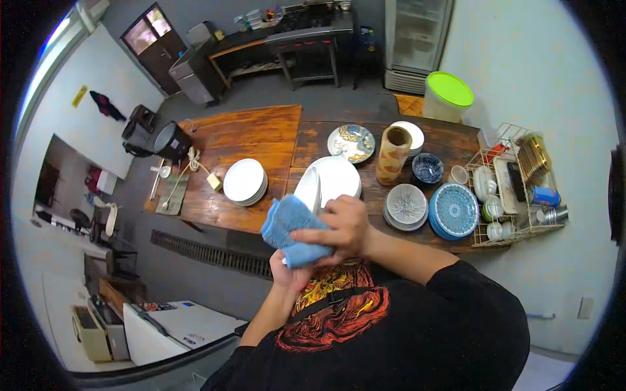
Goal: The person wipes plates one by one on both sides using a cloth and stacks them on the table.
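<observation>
Between my hands, in front of my chest, is a white plate (307,188), tilted up and partly covered by a blue cloth (291,219). The fingers of my right hand (341,229) are closed on the cloth against the plate. My left hand (290,272) grips the plate's lower edge, much of it hidden under the cloth. Just beyond, a stack of white plates (340,177) sits on the wooden table (261,133). Another white stack (244,181) stands to the left.
Right of the white plates are a patterned vase (391,159), grey plates (405,205), blue plates (454,210), a dark bowl (427,168) and a wire dish rack (515,189). A patterned plate (351,143) lies farther back. At the left are a black pot (172,141) and a power strip (214,182).
</observation>
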The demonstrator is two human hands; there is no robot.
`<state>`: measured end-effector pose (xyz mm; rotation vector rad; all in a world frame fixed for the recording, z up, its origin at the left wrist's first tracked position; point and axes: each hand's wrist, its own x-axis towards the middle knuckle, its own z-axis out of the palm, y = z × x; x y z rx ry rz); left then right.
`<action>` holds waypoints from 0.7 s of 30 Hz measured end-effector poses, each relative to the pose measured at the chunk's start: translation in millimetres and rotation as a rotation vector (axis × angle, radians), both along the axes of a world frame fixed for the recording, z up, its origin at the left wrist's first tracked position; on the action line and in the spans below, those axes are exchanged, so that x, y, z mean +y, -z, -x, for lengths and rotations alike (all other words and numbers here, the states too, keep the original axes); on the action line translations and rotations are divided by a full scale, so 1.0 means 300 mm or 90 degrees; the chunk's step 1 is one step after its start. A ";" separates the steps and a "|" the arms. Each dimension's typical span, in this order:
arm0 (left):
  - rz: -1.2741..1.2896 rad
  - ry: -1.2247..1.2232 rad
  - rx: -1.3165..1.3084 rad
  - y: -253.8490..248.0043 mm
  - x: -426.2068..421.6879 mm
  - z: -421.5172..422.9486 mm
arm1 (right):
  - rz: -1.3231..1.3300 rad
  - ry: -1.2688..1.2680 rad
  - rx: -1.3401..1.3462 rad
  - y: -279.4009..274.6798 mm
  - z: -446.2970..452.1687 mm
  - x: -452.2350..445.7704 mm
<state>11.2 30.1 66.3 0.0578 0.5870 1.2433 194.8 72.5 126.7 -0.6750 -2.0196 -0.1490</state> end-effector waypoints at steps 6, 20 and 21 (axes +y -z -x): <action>-0.047 0.173 -0.354 0.134 0.022 0.089 | -0.018 -0.067 0.083 -0.067 -0.032 0.121; -0.008 0.402 -0.760 0.136 0.034 0.037 | 0.451 -0.075 0.468 0.010 0.083 0.227; -0.011 0.413 -0.781 0.136 0.035 0.033 | 0.515 -0.086 0.480 0.025 0.089 0.235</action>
